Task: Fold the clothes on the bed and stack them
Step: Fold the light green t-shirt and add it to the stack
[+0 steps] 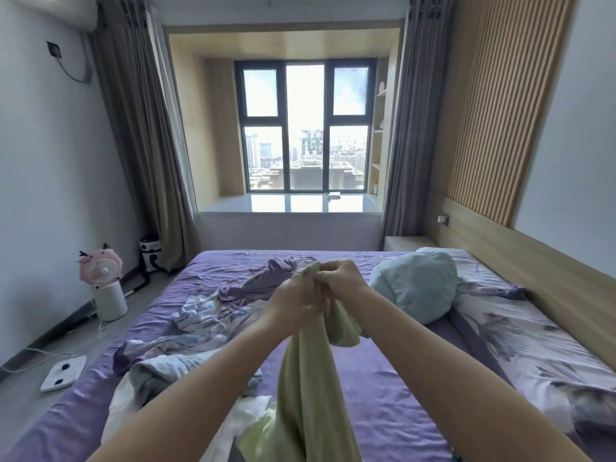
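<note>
Two hands (316, 291) gripping green garment (310, 378), purple bed (383, 378), window (305, 125) beyond

Both arms stretched fwd, hands close together: left hand (293, 300) & right hand (340, 278) clenched, gripping.

Your bed (383, 378) wears a purple sheet. On its left half you have a rumpled heap of clothes (200, 325), lilac and pale printed pieces tangled together. At the right lie a light blue pillow (416, 285) and a floral-print quilt (520, 338) along the headboard side.
</note>
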Motion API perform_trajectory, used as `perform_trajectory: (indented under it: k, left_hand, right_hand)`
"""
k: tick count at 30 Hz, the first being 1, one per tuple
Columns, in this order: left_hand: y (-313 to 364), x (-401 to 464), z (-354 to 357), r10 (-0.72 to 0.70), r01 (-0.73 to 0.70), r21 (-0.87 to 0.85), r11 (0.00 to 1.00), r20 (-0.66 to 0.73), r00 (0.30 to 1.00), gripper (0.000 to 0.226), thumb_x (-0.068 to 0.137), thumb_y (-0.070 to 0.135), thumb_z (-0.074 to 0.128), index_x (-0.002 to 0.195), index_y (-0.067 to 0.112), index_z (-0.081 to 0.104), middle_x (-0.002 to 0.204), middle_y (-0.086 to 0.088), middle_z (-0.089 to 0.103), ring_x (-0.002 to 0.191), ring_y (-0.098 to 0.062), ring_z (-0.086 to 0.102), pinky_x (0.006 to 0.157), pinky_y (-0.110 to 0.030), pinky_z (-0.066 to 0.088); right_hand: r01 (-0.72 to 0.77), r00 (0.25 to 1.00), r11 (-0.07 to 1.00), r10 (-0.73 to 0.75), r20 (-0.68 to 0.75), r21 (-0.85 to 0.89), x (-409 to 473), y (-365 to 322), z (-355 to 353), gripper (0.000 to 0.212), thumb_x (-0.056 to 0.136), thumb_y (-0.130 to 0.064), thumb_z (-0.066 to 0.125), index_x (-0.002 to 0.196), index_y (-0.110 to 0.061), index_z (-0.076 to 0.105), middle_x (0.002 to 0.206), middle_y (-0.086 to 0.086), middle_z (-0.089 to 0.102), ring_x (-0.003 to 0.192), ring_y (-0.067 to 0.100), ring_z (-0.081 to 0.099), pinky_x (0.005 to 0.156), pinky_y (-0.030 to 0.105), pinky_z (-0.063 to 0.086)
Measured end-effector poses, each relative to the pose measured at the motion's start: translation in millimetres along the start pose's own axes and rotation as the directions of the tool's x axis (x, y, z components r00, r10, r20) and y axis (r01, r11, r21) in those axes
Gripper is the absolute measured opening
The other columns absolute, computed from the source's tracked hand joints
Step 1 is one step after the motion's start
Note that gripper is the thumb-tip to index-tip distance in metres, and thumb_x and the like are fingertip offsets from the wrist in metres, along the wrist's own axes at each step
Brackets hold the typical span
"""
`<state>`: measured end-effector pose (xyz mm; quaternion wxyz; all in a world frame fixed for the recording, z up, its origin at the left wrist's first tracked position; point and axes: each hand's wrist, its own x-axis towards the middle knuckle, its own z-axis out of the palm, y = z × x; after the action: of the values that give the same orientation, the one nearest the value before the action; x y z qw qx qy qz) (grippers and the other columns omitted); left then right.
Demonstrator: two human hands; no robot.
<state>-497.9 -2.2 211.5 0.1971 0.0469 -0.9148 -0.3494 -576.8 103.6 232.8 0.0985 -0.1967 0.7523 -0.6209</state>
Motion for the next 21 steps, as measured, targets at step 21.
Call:
perform_trajectory:
  k: [21]
  left_hand:
    - [26.3,-7.0,41.9,0.043,-0.059,-0.197,0.979,-0.084,0.996,0.046,0.081,0.031,0.072,0.124,0.023,0.058,0.115,0.006,0.061,0.098,-0.006,0.059,0.087,-0.024,0.049]
  right_hand:
    - [-0.075,0.949,0.997,0.062,-0.309,-0.032,-14.2,21.4,-50.1,0.03,0.08,-0.016,0.073,0.104,-0.007,0.057,0.09,0.005,0.062,0.091,0.022,0.062,0.088,0.037,0.051]
